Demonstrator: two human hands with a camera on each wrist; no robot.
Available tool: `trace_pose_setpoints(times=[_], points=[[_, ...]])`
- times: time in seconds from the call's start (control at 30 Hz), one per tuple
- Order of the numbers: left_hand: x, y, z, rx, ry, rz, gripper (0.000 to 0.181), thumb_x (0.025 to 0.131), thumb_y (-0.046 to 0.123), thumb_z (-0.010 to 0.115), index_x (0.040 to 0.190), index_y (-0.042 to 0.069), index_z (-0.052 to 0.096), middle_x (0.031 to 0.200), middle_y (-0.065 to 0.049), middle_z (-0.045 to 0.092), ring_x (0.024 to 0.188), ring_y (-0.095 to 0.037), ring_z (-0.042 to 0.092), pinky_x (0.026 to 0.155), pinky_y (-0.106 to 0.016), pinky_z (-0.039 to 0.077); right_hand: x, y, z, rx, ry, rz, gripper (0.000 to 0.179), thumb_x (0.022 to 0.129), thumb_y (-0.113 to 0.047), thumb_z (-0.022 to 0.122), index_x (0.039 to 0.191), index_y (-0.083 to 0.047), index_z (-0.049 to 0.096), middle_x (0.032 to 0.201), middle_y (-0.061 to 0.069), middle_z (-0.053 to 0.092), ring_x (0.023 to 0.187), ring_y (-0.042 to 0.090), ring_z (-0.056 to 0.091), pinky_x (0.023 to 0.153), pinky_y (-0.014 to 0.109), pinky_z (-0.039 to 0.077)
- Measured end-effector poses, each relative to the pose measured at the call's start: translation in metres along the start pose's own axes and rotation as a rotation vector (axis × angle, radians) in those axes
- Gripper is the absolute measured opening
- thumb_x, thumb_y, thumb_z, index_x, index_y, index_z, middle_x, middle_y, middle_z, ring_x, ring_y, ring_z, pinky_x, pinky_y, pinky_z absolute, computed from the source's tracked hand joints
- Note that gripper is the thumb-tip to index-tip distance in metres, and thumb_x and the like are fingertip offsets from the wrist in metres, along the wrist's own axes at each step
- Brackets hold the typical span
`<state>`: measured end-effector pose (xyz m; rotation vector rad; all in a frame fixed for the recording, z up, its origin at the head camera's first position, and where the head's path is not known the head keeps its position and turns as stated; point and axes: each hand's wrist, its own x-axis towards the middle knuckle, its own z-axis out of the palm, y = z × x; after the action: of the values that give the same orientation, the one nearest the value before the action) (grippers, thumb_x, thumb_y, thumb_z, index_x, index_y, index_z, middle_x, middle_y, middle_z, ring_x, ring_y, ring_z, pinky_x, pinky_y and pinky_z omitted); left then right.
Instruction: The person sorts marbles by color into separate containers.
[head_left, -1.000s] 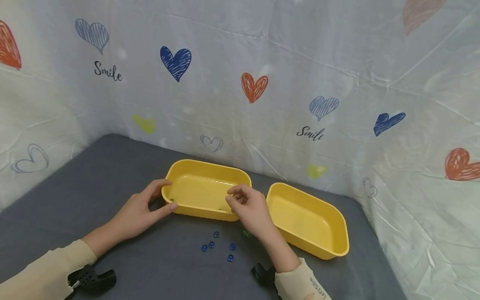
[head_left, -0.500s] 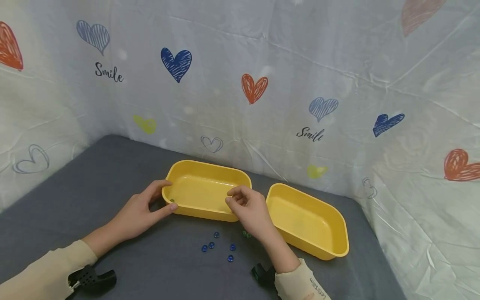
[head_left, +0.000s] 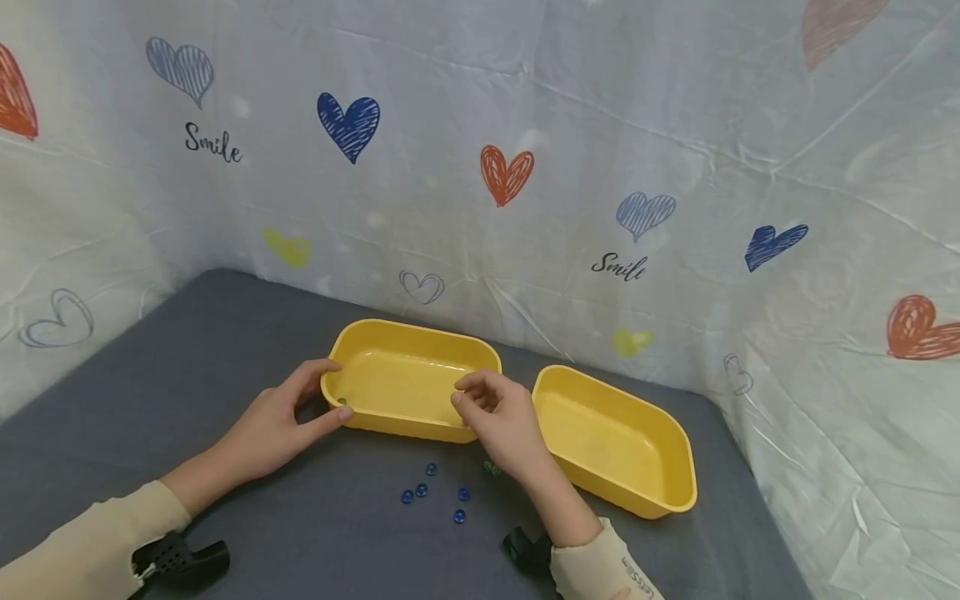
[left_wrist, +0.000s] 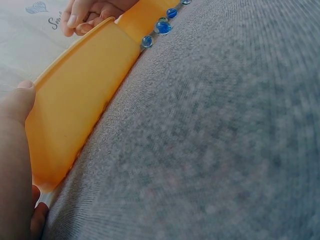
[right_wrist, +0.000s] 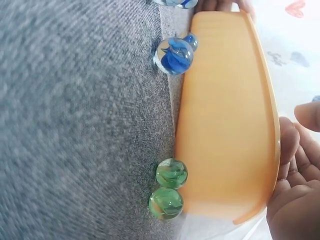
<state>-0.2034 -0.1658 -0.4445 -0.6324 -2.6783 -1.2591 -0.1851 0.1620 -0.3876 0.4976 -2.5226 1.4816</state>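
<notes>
In the head view, my left hand grips the left end of a yellow plastic bin, thumb over the near rim and fingers at the end wall. One small dark green marble shows inside that bin, near the thumb. Above the bin's right end hovers my right hand, fingers loosely curled, with nothing visible between thumb and fingertips. Several blue marbles lie on the grey cloth in front of the bin. Two green marbles sit close together below the right hand in the right wrist view.
A second yellow bin stands at an angle to the right, with no marbles visible in it. Grey cloth covers the table. Behind it hangs a white curtain printed with hearts.
Both hands stay almost still. A small dark spot seen inside the left bin by its near wall one second ago no longer shows. The view has shifted slightly.
</notes>
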Motion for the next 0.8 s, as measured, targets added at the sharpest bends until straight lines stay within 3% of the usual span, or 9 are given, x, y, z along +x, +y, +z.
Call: trace_pose_setpoints(times=[0.3,0.53,0.67,0.8], points=[[0.000,-0.002,0.000,0.003,0.004,0.015,0.069,0.092,0.051,0.067,0.148,0.024,0.038,0.150,-0.015,0.045,0.129,-0.032,0.053,0.097,-0.056,0.048,-0.005,-0.003,0.004,-0.034,0.043,-0.070,0.014,0.095,-0.029,0.070,0.102,-0.017,0.072,0.083,-0.008,0.065,0.069,0.013,0.059,0.062,0.030,0.053],[0.000,-0.003,0.000,0.007,0.006,0.013,0.070,0.092,0.053,0.067,0.148,0.024,0.037,0.151,-0.014,0.043,0.130,-0.031,0.052,0.098,-0.055,0.047,-0.013,-0.018,0.006,-0.059,0.054,-0.118,0.005,0.095,-0.014,0.070,0.099,-0.013,0.071,0.082,-0.004,0.066,0.070,0.017,0.059,0.062,0.032,0.053],[0.000,-0.003,0.000,0.006,0.005,0.014,0.070,0.092,0.053,0.067,0.148,0.024,0.037,0.151,-0.014,0.043,0.130,-0.031,0.052,0.098,-0.055,0.047,-0.017,-0.007,0.005,-0.081,0.036,-0.188,0.007,0.095,-0.020,0.070,0.101,-0.015,0.071,0.084,-0.008,0.066,0.070,0.011,0.061,0.061,0.030,0.054],[-0.001,-0.003,0.000,0.005,0.009,0.020,0.070,0.092,0.052,0.067,0.148,0.024,0.038,0.151,-0.014,0.044,0.130,-0.030,0.052,0.098,-0.055,0.047,-0.023,-0.007,0.003,-0.087,0.024,-0.199,0.008,0.096,-0.023,0.069,0.100,-0.017,0.071,0.084,-0.011,0.066,0.070,0.009,0.061,0.061,0.028,0.054]])
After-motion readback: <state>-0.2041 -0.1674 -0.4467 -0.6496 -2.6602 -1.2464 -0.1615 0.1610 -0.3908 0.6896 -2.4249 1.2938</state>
